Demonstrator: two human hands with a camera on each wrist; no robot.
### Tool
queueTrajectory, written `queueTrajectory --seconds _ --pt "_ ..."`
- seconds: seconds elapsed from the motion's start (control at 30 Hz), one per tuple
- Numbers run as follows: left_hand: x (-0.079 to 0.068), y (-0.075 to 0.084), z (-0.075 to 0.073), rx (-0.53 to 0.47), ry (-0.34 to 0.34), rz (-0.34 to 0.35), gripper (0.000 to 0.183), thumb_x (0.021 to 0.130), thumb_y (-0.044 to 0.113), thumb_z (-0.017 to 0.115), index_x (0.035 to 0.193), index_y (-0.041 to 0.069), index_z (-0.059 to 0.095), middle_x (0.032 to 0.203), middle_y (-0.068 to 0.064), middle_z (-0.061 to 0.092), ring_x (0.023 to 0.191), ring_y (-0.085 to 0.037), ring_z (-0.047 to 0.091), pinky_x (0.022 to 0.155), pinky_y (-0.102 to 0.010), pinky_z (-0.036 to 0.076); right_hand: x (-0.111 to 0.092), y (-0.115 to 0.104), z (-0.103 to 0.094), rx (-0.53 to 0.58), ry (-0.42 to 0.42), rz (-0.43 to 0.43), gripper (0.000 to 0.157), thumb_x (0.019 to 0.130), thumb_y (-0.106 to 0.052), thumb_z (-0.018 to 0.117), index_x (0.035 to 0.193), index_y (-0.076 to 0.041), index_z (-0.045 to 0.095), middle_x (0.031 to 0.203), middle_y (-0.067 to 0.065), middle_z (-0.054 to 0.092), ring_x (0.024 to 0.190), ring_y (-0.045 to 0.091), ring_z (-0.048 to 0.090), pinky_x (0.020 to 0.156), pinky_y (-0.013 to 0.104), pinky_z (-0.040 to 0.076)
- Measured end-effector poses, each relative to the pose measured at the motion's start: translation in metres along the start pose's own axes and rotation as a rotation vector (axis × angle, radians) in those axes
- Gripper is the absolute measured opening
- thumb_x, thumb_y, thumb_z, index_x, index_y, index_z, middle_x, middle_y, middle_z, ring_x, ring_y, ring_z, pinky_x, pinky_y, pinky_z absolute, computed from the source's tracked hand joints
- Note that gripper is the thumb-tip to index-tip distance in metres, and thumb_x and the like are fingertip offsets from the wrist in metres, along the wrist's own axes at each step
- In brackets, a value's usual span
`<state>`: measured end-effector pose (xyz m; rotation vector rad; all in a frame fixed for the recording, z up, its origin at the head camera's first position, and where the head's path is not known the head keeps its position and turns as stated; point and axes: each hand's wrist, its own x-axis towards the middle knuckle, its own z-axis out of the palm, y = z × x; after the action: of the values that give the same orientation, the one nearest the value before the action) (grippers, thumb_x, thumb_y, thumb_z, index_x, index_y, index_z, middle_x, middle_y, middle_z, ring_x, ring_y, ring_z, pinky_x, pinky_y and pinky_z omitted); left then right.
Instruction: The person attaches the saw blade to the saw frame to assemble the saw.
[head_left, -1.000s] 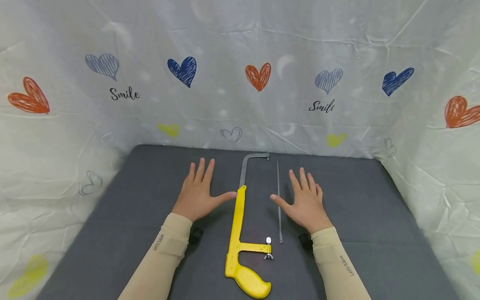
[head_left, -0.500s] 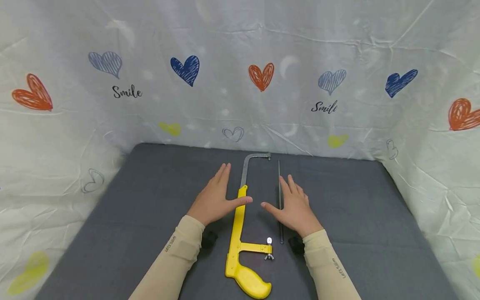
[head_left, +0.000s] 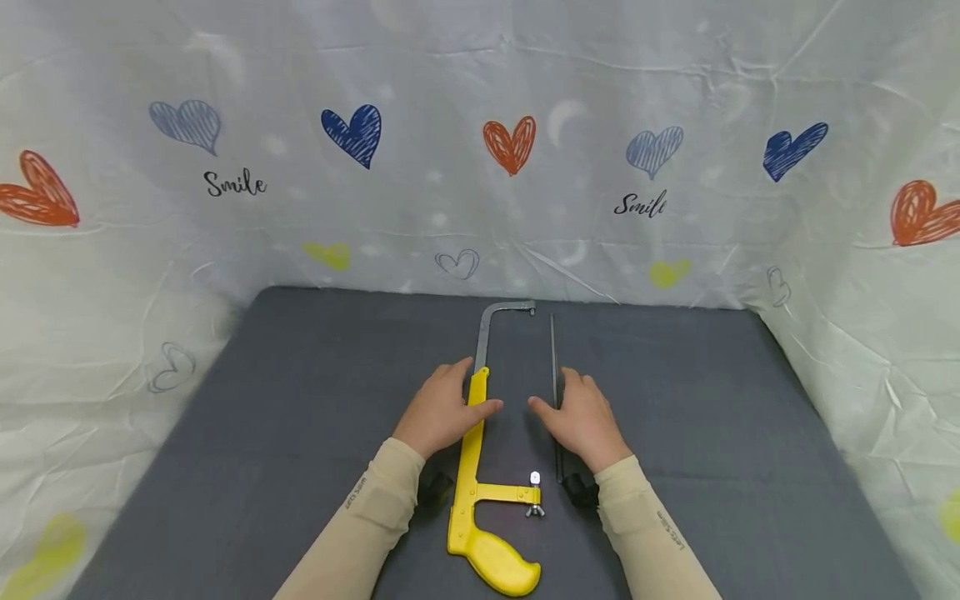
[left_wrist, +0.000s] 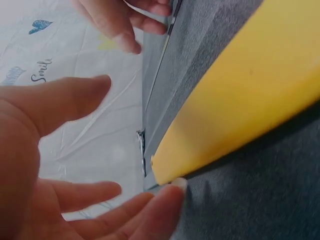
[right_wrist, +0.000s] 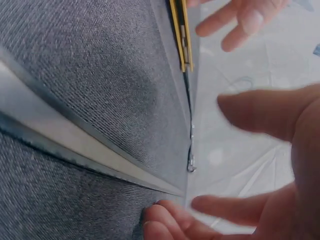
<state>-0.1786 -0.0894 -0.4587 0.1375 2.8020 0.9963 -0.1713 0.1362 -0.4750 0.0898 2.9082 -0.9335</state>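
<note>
A yellow-handled hacksaw frame (head_left: 467,475) lies lengthwise on the dark cloth, its grey bent end pointing away. To its right lies a separate thin hacksaw blade (head_left: 553,350). My left hand (head_left: 441,414) hovers over the upper yellow bar, thumb across it and the other fingers on its outer side. In the left wrist view a fingertip (left_wrist: 172,197) is right at the edge of the yellow bar (left_wrist: 240,100). My right hand (head_left: 588,423) straddles the blade with thumb spread; in the right wrist view its curved fingers (right_wrist: 165,217) come down beside the blade (right_wrist: 100,145).
The dark grey cloth (head_left: 697,400) covers the table. White sheeting (head_left: 420,208) printed with hearts and "Smile" rises behind it and along both sides. A wing nut (head_left: 535,510) sits on the hacksaw's short yellow arm. Dark wrist cameras (head_left: 581,490) hang under both wrists.
Both hands have moved inward and lowered, the left to the hacksaw frame and the right to the blade. Their spread fingers have bent downward. The hacksaw frame and blade stay in place.
</note>
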Motion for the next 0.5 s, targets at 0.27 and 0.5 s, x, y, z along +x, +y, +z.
queueTrajectory --seconds 0.27,0.5 --pt "-0.0016 -0.001 0.0059 0.034 -0.004 -0.062 0.079 0.092 0.043 0.084 0.153 0.0 0.058 0.125 -0.017 0.068 0.101 -0.028 0.067 0.09 -0.045 0.062 -0.0015 0.0033 0.0045 -0.099 0.077 0.073 0.041 0.097 -0.035 0.078 0.072 -0.009 0.061 0.066 0.005 0.051 0.057 0.024 0.053 0.053 0.037 0.041" --pt "0.0012 -0.0022 0.0108 0.071 0.0 -0.075 0.072 0.089 0.031 0.09 0.149 0.002 0.063 0.118 -0.016 0.07 0.092 -0.025 0.068 0.082 -0.04 0.062 -0.0036 0.003 0.0057 -0.121 0.095 0.105 0.055 0.1 -0.025 0.074 0.05 -0.019 0.05 0.049 -0.004 0.042 0.046 0.021 0.049 0.045 0.034 0.034"
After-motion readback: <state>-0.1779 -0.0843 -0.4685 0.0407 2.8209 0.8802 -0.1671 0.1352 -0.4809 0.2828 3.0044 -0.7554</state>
